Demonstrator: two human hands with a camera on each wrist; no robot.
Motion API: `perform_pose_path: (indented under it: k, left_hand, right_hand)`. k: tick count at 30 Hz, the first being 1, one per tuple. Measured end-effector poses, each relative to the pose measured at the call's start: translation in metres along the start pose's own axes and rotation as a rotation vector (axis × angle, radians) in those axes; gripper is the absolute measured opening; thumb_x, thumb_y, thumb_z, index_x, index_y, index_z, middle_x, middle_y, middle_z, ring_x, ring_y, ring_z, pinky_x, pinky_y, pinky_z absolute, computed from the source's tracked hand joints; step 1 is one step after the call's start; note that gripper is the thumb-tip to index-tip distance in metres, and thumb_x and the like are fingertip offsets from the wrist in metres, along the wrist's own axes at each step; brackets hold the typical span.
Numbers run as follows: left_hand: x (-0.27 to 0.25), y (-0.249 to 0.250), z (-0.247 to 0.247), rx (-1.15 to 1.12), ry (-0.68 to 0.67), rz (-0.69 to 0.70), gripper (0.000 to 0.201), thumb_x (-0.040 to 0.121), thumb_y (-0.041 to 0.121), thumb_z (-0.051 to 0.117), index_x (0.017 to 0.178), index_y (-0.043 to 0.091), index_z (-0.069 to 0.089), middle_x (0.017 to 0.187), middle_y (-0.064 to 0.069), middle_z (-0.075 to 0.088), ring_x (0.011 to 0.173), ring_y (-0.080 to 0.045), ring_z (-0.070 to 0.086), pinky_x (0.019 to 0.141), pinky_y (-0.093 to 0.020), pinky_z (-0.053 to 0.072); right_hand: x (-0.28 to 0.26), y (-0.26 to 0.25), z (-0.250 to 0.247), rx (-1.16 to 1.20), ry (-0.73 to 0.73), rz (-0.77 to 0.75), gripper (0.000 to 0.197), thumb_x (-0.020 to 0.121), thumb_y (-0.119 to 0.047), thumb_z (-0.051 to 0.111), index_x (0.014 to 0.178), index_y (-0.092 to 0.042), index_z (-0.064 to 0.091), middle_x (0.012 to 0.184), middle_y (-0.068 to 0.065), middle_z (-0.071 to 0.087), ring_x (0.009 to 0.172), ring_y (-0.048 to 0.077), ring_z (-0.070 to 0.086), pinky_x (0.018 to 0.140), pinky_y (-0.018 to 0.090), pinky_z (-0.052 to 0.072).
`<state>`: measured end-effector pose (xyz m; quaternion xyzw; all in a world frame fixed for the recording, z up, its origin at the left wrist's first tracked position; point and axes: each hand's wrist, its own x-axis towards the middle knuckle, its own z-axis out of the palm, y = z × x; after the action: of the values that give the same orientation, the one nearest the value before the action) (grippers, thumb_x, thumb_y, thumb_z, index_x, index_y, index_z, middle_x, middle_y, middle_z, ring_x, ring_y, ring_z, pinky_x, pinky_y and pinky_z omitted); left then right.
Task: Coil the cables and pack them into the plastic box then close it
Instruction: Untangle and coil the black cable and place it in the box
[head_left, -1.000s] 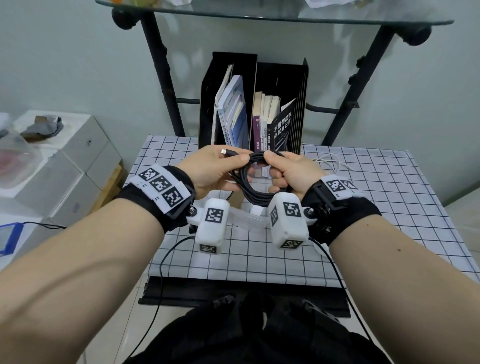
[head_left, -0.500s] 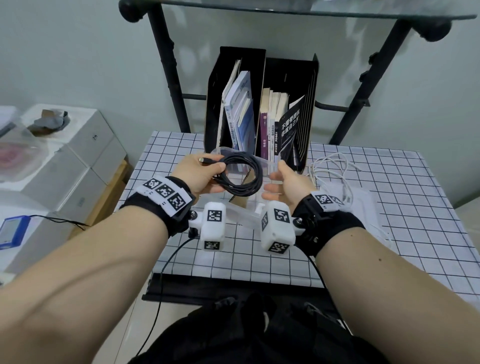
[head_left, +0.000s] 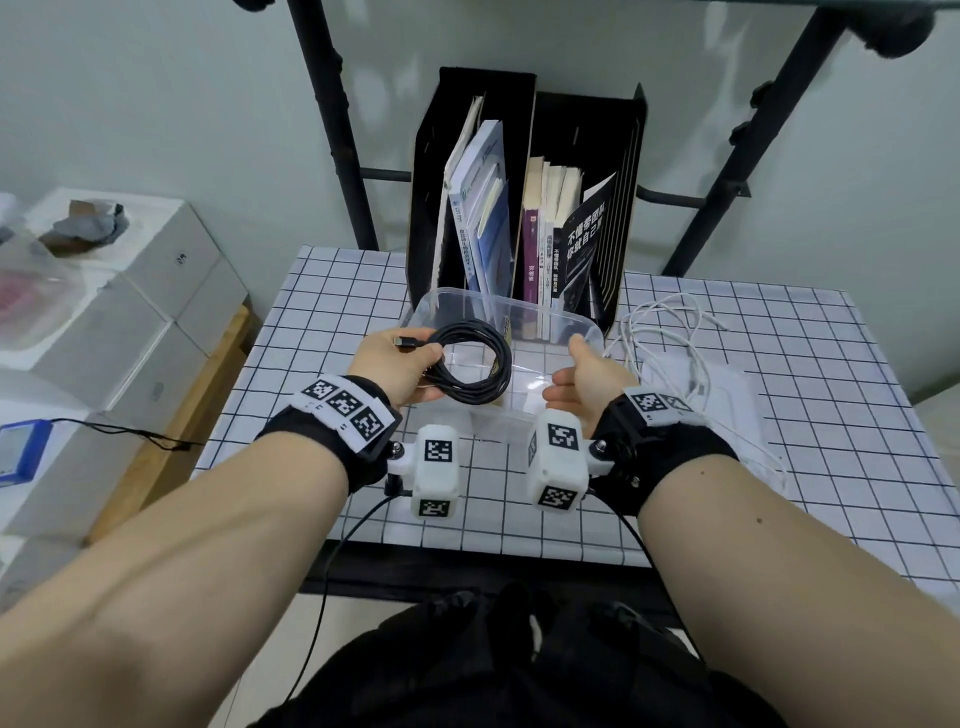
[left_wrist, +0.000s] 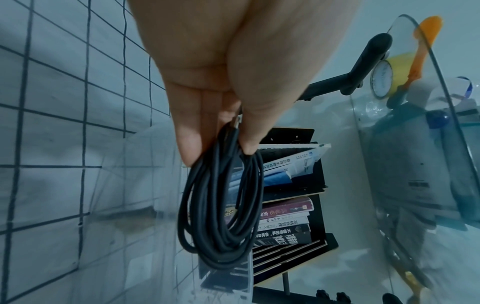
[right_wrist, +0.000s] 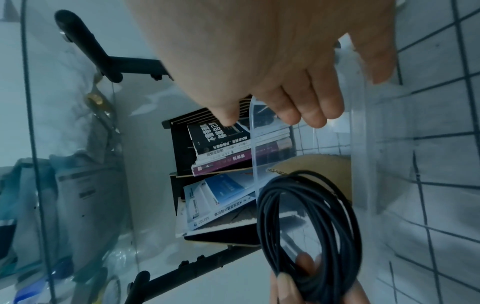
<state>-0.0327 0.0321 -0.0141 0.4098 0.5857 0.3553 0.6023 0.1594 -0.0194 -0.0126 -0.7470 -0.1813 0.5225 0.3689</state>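
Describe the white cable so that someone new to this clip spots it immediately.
Start at the checked table, then the clear plastic box in front of the black book rack. Right of the box, beyond the right hand, lies the white cable: loose and tangled, unlike the coiled black cable in the left hand.

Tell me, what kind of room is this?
Probably a home study or small office corner. A black file holder full of upright books stands on a small table with a white, black-gridded cloth, and white cardboard boxes are stacked beside it.
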Motion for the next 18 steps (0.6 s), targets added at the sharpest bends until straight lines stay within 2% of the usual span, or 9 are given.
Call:
perform_pose_path:
  k: [4, 6, 8, 10, 12, 14, 16, 18]
  left_hand:
    - [-0.002, 0.0, 0.003, 0.005, 0.0, -0.003, 0.016, 0.089, 0.001, 0.058, 0.084, 0.016, 0.063, 0.084, -0.012, 0.065, 0.072, -0.023, 0.064, 0.057, -0.034, 0.06]
    - [-0.003, 0.001, 0.006, -0.004, -0.002, -0.005, 0.017, 0.089, 0.0, 0.058, 0.082, 0.016, 0.062, 0.082, -0.012, 0.064, 0.072, -0.023, 0.064, 0.055, -0.033, 0.06]
    - [-0.003, 0.001, 0.007, -0.014, 0.0, -0.009, 0.018, 0.09, 0.0, 0.058, 0.081, 0.016, 0.062, 0.08, -0.012, 0.064, 0.073, -0.024, 0.063, 0.054, -0.033, 0.059]
    - [-0.001, 0.001, 0.007, -0.023, 0.008, -0.012, 0.019, 0.09, 0.0, 0.057, 0.08, 0.016, 0.061, 0.079, -0.012, 0.062, 0.072, -0.024, 0.062, 0.053, -0.033, 0.059]
    - [0.0, 0.001, 0.006, -0.034, 0.014, -0.018, 0.02, 0.091, -0.001, 0.056, 0.081, 0.015, 0.06, 0.078, -0.012, 0.061, 0.071, -0.023, 0.061, 0.055, -0.034, 0.059]
    - [0.002, 0.001, 0.004, -0.039, 0.017, -0.025, 0.017, 0.091, -0.001, 0.056, 0.083, 0.014, 0.059, 0.08, -0.012, 0.062, 0.072, -0.024, 0.062, 0.056, -0.034, 0.059]
    - [0.003, 0.002, 0.003, -0.052, 0.02, -0.037, 0.014, 0.091, 0.0, 0.056, 0.086, 0.013, 0.059, 0.082, -0.013, 0.062, 0.071, -0.023, 0.063, 0.053, -0.034, 0.059]
    - [0.004, 0.002, 0.003, -0.073, 0.014, -0.055, 0.012, 0.091, 0.0, 0.056, 0.089, 0.012, 0.058, 0.083, -0.013, 0.062, 0.068, -0.022, 0.063, 0.049, -0.032, 0.058]
  right_hand:
    - [0.003, -0.002, -0.013, -0.074, 0.055, 0.001, 0.067, 0.095, -0.061, 0.032, 0.11, -0.003, 0.061, 0.093, 0.01, 0.07, 0.087, 0.025, 0.068, 0.095, 0.044, 0.051]
    - [0.004, -0.003, -0.018, -0.106, 0.078, -0.005, 0.067, 0.095, -0.061, 0.031, 0.112, -0.004, 0.061, 0.097, 0.011, 0.071, 0.09, 0.026, 0.069, 0.094, 0.045, 0.051]
    - [0.005, -0.004, -0.02, -0.131, 0.088, -0.009, 0.064, 0.096, -0.06, 0.031, 0.111, -0.005, 0.059, 0.095, 0.011, 0.07, 0.087, 0.025, 0.067, 0.094, 0.044, 0.05]
    - [0.005, -0.007, -0.019, -0.159, 0.091, -0.027, 0.061, 0.097, -0.056, 0.032, 0.111, -0.004, 0.059, 0.094, 0.011, 0.066, 0.086, 0.023, 0.063, 0.094, 0.04, 0.049]
    - [0.003, -0.011, -0.016, -0.285, 0.122, -0.101, 0.057, 0.098, -0.049, 0.038, 0.12, -0.001, 0.059, 0.103, 0.015, 0.063, 0.088, 0.02, 0.053, 0.092, 0.037, 0.047]
    - [-0.003, -0.017, -0.012, -0.427, 0.17, -0.248, 0.044, 0.097, -0.04, 0.046, 0.121, -0.006, 0.061, 0.113, 0.012, 0.064, 0.089, 0.018, 0.05, 0.085, 0.034, 0.046]
    - [-0.009, -0.022, -0.005, -0.437, 0.106, -0.312, 0.032, 0.093, -0.039, 0.051, 0.115, -0.019, 0.064, 0.107, 0.002, 0.066, 0.089, 0.019, 0.058, 0.079, 0.032, 0.048]
    - [-0.012, -0.026, 0.005, -0.349, -0.005, -0.269, 0.032, 0.089, -0.041, 0.057, 0.113, -0.021, 0.066, 0.096, 0.0, 0.068, 0.084, 0.02, 0.064, 0.079, 0.035, 0.054]
